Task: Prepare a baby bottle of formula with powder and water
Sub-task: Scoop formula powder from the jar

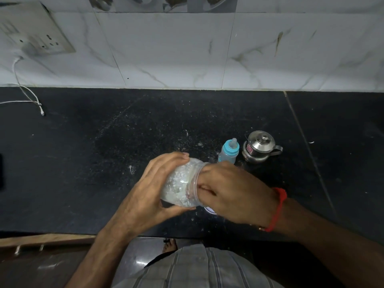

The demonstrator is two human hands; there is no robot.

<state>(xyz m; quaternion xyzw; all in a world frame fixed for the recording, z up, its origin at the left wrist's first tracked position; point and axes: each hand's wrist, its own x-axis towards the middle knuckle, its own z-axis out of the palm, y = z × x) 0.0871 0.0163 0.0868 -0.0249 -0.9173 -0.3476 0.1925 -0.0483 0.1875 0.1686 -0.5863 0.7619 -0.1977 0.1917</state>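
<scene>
A clear plastic jar of white powder (180,183) is tipped on its side above the black counter (83,163), mouth pointing right. My left hand (151,194) wraps its body. My right hand (232,194) has its fingers pushed into the jar's open mouth; what they hold inside is hidden. A small baby bottle (228,151) with a blue collar and clear teat stands upright just behind my right hand. Beside it on the right stands a small lidded steel pot (259,147) with a handle. A white rim of some object (209,210) peeks from under my right hand.
White powder specks are scattered over the counter around the bottle. A white charging cable (31,96) trails from a wall socket (35,30) at the far left. A tiled wall closes the back. The counter's front edge runs just below my wrists.
</scene>
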